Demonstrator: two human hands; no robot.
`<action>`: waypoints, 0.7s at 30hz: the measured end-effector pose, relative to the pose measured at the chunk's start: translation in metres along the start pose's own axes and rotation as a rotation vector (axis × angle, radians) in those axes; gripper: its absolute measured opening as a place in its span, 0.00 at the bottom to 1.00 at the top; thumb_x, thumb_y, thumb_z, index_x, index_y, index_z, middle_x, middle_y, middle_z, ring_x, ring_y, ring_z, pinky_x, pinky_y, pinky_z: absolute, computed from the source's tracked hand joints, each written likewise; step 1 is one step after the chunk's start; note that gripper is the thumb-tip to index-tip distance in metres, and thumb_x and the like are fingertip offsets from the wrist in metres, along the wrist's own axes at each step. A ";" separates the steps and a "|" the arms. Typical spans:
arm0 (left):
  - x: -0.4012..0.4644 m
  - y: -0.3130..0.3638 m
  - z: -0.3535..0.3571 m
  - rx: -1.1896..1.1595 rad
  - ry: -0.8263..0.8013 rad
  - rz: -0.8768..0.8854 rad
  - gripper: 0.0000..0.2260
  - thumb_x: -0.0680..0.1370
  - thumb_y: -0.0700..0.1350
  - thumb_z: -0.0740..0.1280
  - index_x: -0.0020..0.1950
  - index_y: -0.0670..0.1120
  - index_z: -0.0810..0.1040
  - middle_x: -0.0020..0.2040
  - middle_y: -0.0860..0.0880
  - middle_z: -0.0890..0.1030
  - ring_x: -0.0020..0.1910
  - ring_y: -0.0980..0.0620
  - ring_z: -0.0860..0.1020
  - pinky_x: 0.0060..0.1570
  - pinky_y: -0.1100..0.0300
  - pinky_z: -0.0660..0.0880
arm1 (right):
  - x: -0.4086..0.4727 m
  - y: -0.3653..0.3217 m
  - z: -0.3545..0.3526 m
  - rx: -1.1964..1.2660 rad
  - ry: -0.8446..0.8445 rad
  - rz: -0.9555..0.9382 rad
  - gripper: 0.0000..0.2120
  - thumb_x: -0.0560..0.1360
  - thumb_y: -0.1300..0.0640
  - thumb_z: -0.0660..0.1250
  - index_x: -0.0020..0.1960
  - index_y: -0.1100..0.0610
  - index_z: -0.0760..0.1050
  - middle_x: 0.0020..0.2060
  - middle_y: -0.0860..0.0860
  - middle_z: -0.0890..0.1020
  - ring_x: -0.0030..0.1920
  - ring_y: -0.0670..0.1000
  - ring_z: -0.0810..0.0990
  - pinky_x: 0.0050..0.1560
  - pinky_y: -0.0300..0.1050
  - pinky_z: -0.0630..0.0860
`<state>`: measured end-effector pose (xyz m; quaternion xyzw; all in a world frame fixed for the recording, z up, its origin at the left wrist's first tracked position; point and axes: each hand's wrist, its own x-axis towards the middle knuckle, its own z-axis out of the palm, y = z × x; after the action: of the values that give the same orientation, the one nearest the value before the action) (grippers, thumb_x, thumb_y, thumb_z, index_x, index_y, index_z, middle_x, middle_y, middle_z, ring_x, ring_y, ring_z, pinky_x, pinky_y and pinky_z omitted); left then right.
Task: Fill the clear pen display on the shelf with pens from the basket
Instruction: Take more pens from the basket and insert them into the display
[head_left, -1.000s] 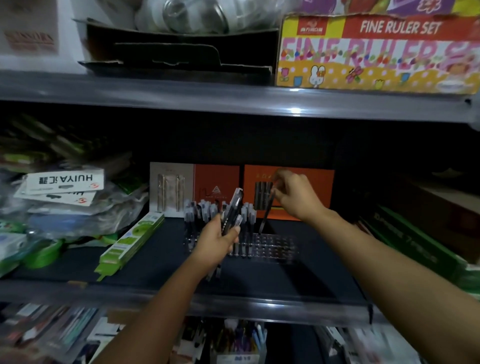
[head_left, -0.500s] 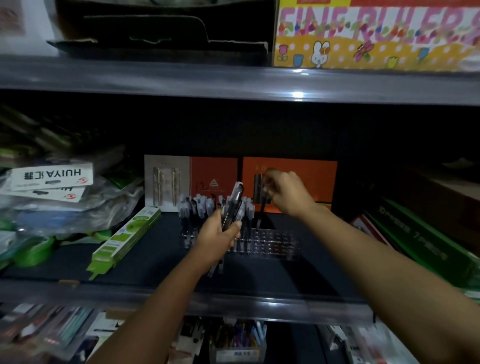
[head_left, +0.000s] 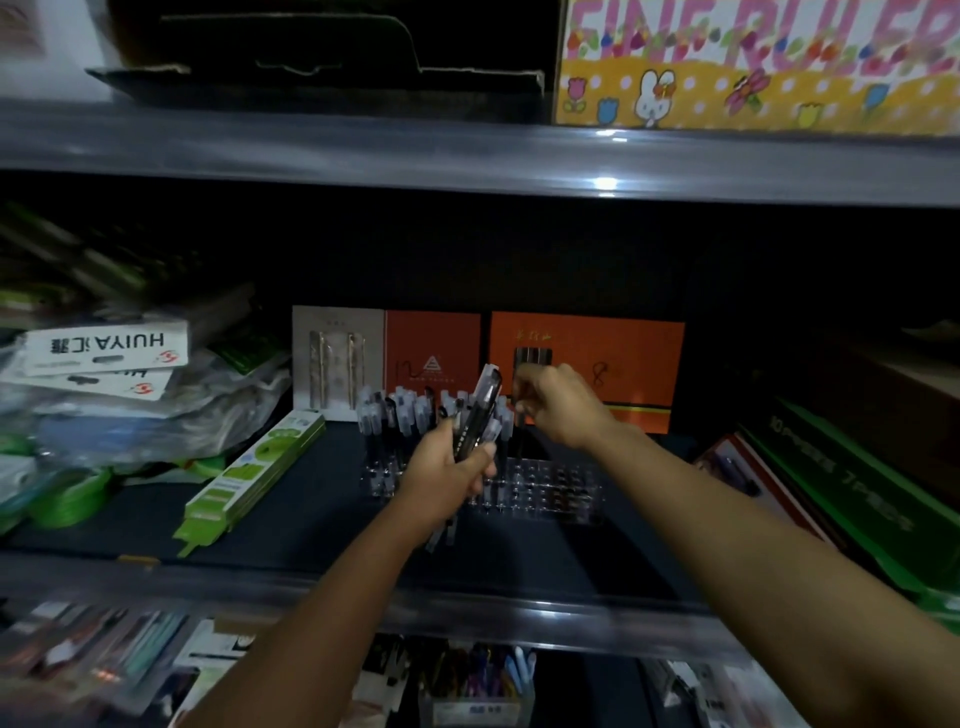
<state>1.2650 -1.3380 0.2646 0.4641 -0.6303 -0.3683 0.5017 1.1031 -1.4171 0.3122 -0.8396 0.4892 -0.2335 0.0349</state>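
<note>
Left hand (head_left: 447, 467) grip full of pens (head_left: 475, 415). Right hand (head_left: 558, 402) grip pinching one pen over the clear display (head_left: 545, 486), mid-shelf. Light, stiff, probably slippery; best held near the middle.

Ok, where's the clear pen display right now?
In the head view, the clear pen display sits mid-shelf, before the orange boxes, just behind the left hand.

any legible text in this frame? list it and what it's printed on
"FINE RULER" (top cut off by the frame): colourful box on the upper shelf.
"HUIYA" plus Chinese characters, upside down: white packet label at left.
"8", handwritten: right orange box.
Handwritten mark like "12", uncertain: left orange box.
Print on the green packs and lower-shelf items is too blurred to read.
</note>
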 end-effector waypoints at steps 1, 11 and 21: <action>0.000 0.000 0.000 -0.015 -0.005 -0.001 0.03 0.79 0.41 0.63 0.47 0.49 0.73 0.35 0.49 0.80 0.29 0.56 0.75 0.33 0.62 0.73 | 0.000 0.001 0.002 0.005 0.003 -0.002 0.06 0.75 0.68 0.65 0.47 0.59 0.75 0.40 0.53 0.80 0.42 0.52 0.81 0.44 0.52 0.81; 0.003 -0.002 -0.003 -0.002 -0.013 -0.007 0.04 0.80 0.40 0.62 0.48 0.49 0.72 0.36 0.48 0.80 0.27 0.56 0.74 0.29 0.64 0.73 | -0.003 -0.005 -0.028 0.152 0.025 -0.066 0.06 0.77 0.63 0.65 0.52 0.55 0.78 0.44 0.49 0.82 0.44 0.49 0.81 0.43 0.44 0.79; 0.003 0.001 0.001 0.123 0.035 -0.039 0.03 0.80 0.41 0.62 0.51 0.49 0.70 0.36 0.49 0.77 0.29 0.57 0.73 0.29 0.64 0.72 | -0.023 -0.047 -0.055 0.410 0.006 -0.057 0.13 0.72 0.53 0.73 0.36 0.62 0.77 0.31 0.54 0.82 0.28 0.39 0.76 0.32 0.30 0.70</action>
<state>1.2635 -1.3402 0.2664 0.5128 -0.6337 -0.3304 0.4758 1.1077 -1.3647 0.3666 -0.8276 0.4077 -0.3317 0.1970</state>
